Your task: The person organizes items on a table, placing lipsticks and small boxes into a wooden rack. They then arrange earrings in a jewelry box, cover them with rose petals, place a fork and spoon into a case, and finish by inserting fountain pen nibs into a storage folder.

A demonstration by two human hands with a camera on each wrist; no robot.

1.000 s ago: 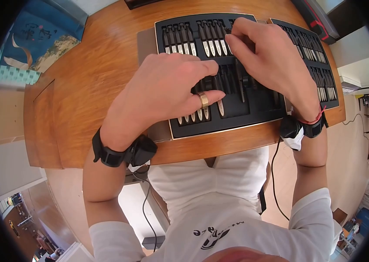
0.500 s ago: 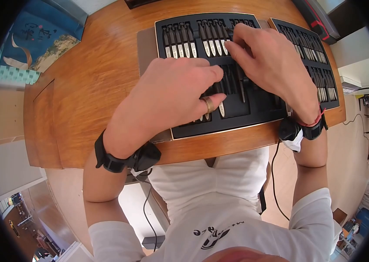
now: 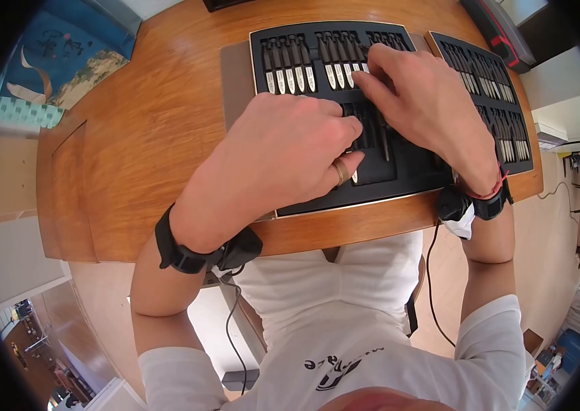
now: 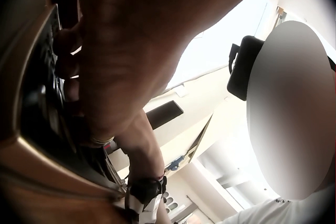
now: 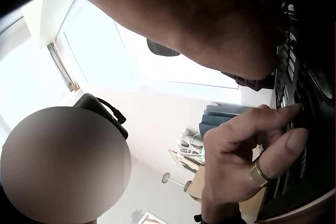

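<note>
A black tray point(image 3: 317, 205) lies on the desk, holding rows of slim black-handled pieces point(image 3: 291, 61) with pale, pointed, labelled ends. Over its lower middle is my left hand point(image 3: 290, 147), ring on one finger, index finger and thumb bent down with a gap between their tips. One piece's pale end point(image 3: 355, 177) shows just beside that thumb. In the right wrist view, the left fingertips point(image 5: 296, 111) reach the tray's surface. My right hand point(image 3: 434, 99) leans over the tray's upper right, thumb extended by the upper middle row; its other fingertips are partly hidden.
A second, similar tray point(image 3: 502, 109) of pieces sits to the right. A dark case with red trim point(image 3: 499, 34) is at the far right corner of the wooden desk point(image 3: 139, 157). At the far left stands a blue printed bag point(image 3: 74, 51).
The left hand has shifted a little to the right over the tray, covering more of the lower left pieces. The right hand stays nearly in place. The head view has shifted slightly.
</note>
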